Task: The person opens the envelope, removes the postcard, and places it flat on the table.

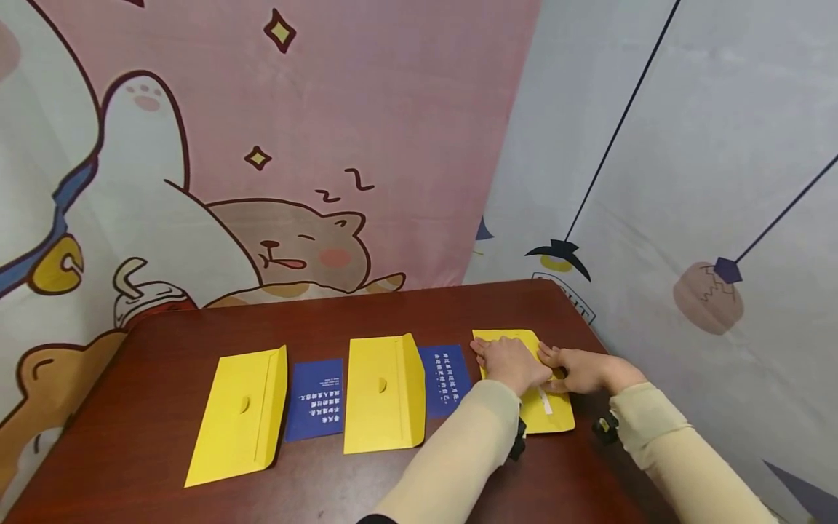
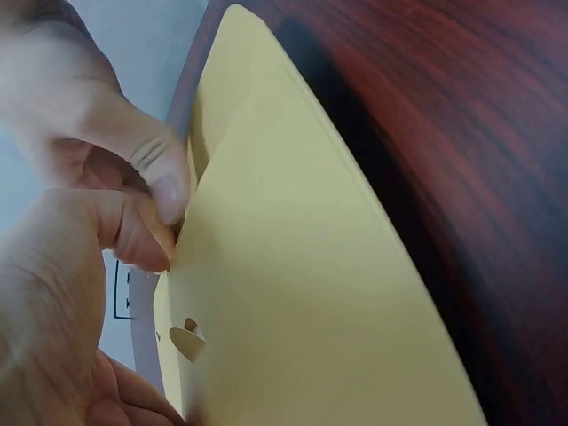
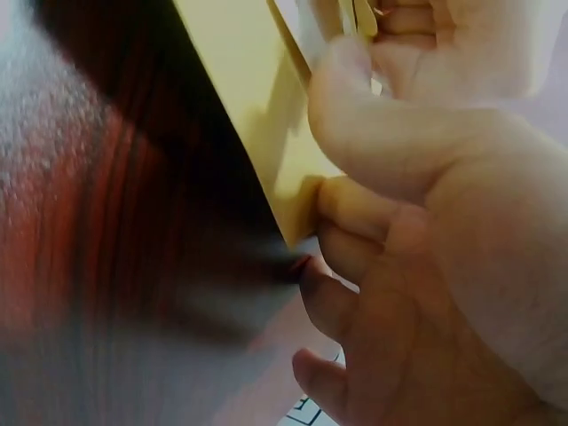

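Note:
At the right end of the table lies a yellow envelope with a white strip on its face. My left hand lies over its upper part, and in the left wrist view its bent thumb and fingers grip the paper near the flap. From the right, my right hand pinches the same envelope at its edge, thumb on top and fingers beneath. The two hands almost touch. A small half-round cut-out tab shows in the paper. The hands hide part of the flap.
To the left lie two more yellow envelopes, a middle one and a far-left one, with flaps raised. Two blue cards, one between them and another nearer my left arm, carry white writing. A printed curtain hangs behind the table.

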{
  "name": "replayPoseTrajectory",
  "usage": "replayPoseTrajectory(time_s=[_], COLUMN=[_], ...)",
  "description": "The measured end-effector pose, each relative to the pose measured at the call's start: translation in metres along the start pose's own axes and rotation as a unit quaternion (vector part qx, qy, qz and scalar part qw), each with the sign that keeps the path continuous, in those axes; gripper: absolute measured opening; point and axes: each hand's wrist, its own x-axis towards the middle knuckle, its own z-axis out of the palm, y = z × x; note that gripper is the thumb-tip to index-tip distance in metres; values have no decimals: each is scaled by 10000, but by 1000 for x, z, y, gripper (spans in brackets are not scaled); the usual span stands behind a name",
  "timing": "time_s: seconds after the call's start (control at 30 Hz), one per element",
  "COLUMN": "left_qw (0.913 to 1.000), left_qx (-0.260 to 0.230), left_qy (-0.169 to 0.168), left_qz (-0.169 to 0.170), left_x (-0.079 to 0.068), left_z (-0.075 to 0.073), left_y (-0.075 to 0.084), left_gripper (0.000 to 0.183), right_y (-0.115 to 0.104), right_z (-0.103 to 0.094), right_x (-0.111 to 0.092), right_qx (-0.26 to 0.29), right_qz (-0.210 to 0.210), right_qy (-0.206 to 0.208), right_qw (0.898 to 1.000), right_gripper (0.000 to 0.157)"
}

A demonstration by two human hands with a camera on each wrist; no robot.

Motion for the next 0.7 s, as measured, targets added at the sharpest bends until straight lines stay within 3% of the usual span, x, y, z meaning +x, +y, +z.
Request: replayPoseTrajectory(time_s=[0.17,0.37,0.5,0.7], left_qw=[9996,9996,9996,9998], left_qx=[-273,-278,-236,-116], left_qy=[22,-21,-52,-88], left_qz=[62,-53,-132,166], left_x=[-4,-4,-3,-4], left_z=[-5,-6,-4,-3], left_y=[-4,-7,-8,-7], left_gripper=[57,58,66,62], right_y=[-9,-18,-21,-20], right_z=[5,17,20,20], right_x=[1,3,5,2], right_qx=[-494,-1038,-1021,-740], right_qz=[229,177,10,-74], right_qy=[304,631,781,792], right_qw=[9981,9924,9917,9941], right_gripper=[98,92,90,96])
